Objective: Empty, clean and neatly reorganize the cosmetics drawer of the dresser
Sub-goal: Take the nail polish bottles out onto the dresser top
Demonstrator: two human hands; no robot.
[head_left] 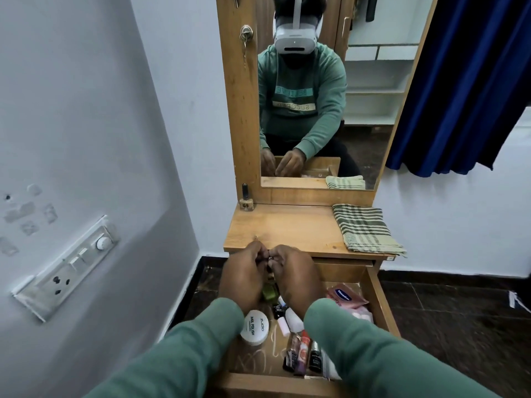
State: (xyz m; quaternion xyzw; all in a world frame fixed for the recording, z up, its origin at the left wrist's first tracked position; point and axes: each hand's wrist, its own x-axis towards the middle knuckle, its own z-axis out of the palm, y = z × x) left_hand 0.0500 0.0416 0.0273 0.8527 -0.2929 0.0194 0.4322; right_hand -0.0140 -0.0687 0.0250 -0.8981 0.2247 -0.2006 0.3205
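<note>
The mirror [365,81] fills the view at 12 o'clock, with a blue curtain [459,81] at 2 o'clock. Below the mirror lies the dresser top [287,228]. The drawer [383,303] stands pulled out under it, at 6 o'clock, with cosmetics lying in it. A folded striped cloth [367,228] lies at the top's 3 o'clock side, its front edge hanging just over the rim.

Both hands meet above the drawer's far end, at the top's front edge. The left hand [244,278] and the right hand [297,280] have their fingers curled inward and touching, and between the fingertips they pinch a small dark item [270,258]. What it is cannot be told.

Inside the drawer:
- A white round tin [255,327] marked "nail polish" lies at 9 o'clock, between the sleeves.
- A pink packet [346,295] lies at 2 o'clock, near the right wall.
- A row of small tubes [304,351] lies at 5 o'clock, partly under the right sleeve.
- A green piece [268,293] shows just beneath the hands.

A nail-polish bottle [246,198] stands upright at the top's 10 o'clock corner, against the mirror frame.
</note>
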